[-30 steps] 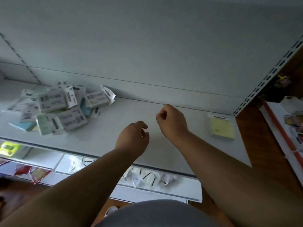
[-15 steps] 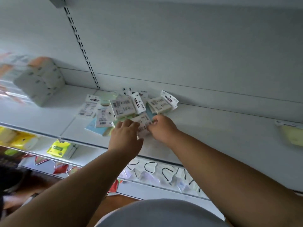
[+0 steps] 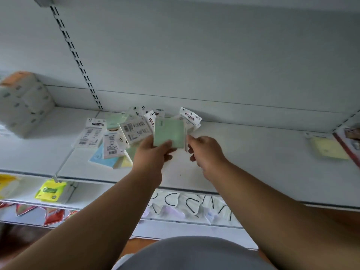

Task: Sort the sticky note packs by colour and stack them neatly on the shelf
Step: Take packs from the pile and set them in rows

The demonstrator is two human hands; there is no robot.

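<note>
A loose pile of sticky note packs (image 3: 115,137) lies on the white shelf (image 3: 253,158), mostly label side up, with blue, green and yellow pads showing. My left hand (image 3: 153,154) grips a green pack (image 3: 169,133) by its lower edge and holds it above the pile's right side. My right hand (image 3: 205,151) is just to its right, fingers curled, pinching what looks like a thin pack seen edge-on (image 3: 186,140). A single yellow pack (image 3: 329,149) lies flat at the far right of the shelf.
White boxes (image 3: 23,106) are stacked at the shelf's left end. A slotted upright (image 3: 78,59) runs up the back panel. The lower shelf holds a yellow-green packet (image 3: 51,191) and white packets (image 3: 185,205). Red-edged goods (image 3: 348,145) sit at the far right.
The view swung left to the pile. Both hands reached into it; my left hand has lifted out a green pack and my right hand has drawn back to the right.
</note>
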